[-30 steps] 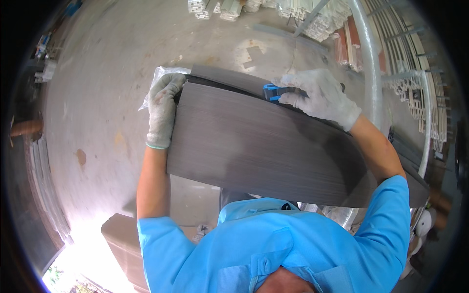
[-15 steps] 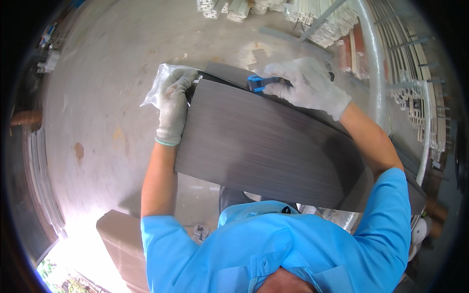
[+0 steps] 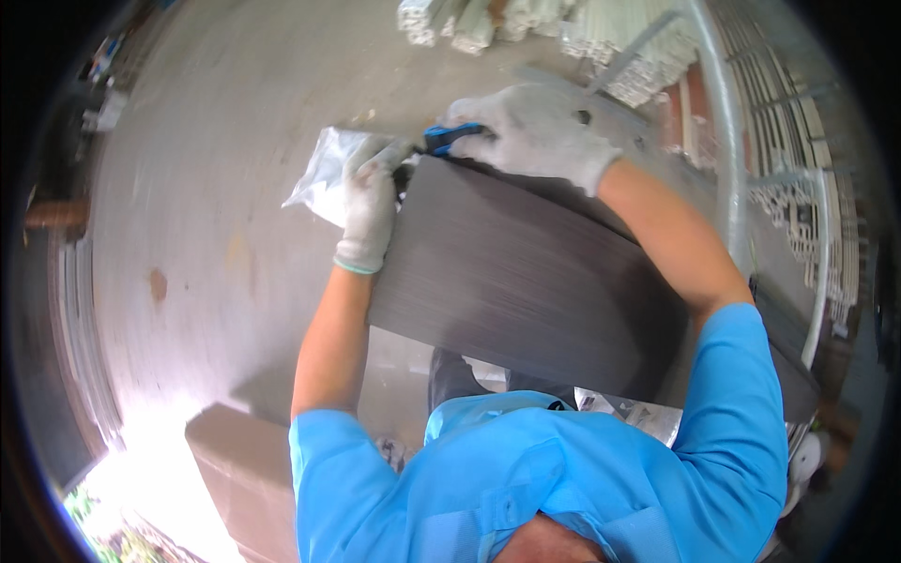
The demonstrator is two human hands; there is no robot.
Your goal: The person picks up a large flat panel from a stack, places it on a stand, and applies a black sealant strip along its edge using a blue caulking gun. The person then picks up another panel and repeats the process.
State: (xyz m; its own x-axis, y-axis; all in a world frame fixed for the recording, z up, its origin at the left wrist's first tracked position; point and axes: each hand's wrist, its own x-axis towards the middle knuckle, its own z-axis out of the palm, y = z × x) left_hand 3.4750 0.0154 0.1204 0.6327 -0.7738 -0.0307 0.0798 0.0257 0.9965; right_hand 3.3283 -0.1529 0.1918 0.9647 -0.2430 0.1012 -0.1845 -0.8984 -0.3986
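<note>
A long dark grey panel (image 3: 526, 272) with fine streaks lies in front of me. At its far left corner my left hand (image 3: 372, 192), in a whitish knit glove, is closed on clear plastic film (image 3: 324, 183), which sticks out to the left. My right hand (image 3: 530, 131), also gloved, grips a small blue-and-black hand tool (image 3: 450, 138) at the panel's far edge. The tool's head is close to my left fingertips. Its working end is hidden, so its exact kind is unclear. Both hands are slightly blurred.
A brown cardboard box (image 3: 239, 479) stands at the lower left. Bundles of pale profiles (image 3: 629, 47) lie at the far right, near a metal rack post (image 3: 727, 131) wrapped in film. More long profiles (image 3: 793, 216) fill the rack on the right.
My right hand has slid the blue-and-black tool leftward along the panel's far edge, up to my left hand. My left hand and the panel's left end appear slightly farther right in view.
</note>
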